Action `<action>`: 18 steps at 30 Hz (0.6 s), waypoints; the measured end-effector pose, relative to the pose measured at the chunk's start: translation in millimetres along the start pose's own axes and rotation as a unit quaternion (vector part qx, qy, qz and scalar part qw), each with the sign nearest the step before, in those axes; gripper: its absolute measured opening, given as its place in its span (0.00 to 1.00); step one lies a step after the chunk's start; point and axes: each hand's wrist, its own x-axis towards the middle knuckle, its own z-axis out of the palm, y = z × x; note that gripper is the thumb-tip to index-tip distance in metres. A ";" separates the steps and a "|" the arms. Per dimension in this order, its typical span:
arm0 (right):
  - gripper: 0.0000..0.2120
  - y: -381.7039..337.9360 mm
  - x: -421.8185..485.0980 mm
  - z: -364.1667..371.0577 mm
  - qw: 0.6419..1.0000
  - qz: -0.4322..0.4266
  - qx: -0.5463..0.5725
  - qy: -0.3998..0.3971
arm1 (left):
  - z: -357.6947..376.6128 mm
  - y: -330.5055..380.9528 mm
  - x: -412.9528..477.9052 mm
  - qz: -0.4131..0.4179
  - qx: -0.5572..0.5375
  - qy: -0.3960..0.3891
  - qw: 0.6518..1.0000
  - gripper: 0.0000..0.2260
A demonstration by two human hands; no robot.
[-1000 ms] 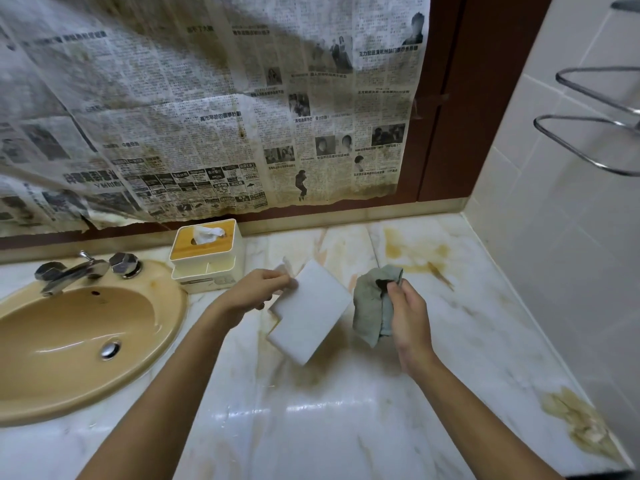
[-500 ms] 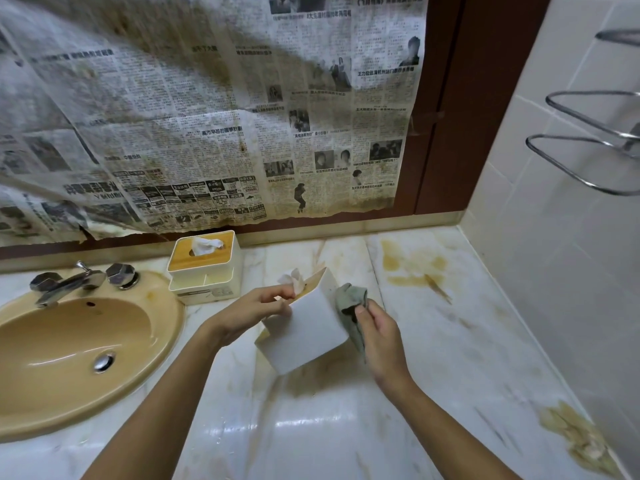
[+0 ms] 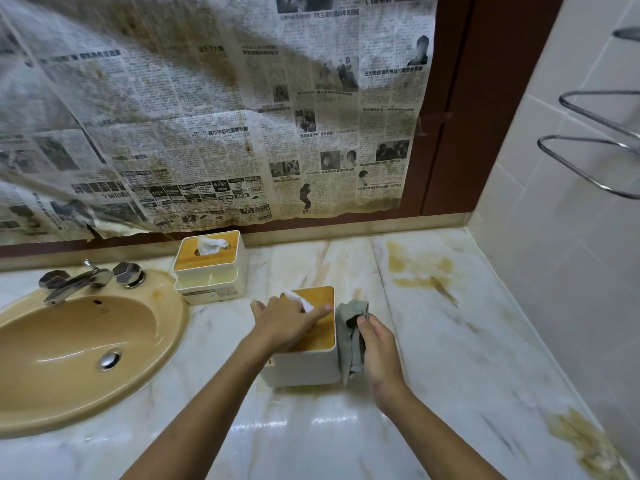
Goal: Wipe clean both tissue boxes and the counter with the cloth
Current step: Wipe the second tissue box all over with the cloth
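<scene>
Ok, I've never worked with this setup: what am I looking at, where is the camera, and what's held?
There is no robot: these are a person's two bare arms. Every picture comes from one wide-angle camera on the person's head, looking forward and down. Below is a marble counter with brown stains, a sink and tap on the left, and newspaper covering the wall behind. Two tissue boxes stand on it: the far box by the sink, the near box in the middle. The left hand lies flat on the near box's lid. The right hand grips a grey cloth against that box's right side.
</scene>
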 end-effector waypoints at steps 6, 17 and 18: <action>0.15 12.1 2.8 -10.8 0.998 0.057 0.005 0.038 | 25.6 -13.0 -4.6 0.014 0.047 -0.028 0.998 0.25; 0.14 -9.1 17.0 -30.4 0.996 0.008 0.001 0.092 | 6.3 32.7 -11.7 0.093 -0.106 0.259 0.956 0.02; 0.14 -12.4 16.9 -31.3 0.995 0.003 0.000 0.100 | 10.8 39.0 -11.2 0.100 -0.074 0.227 0.966 0.02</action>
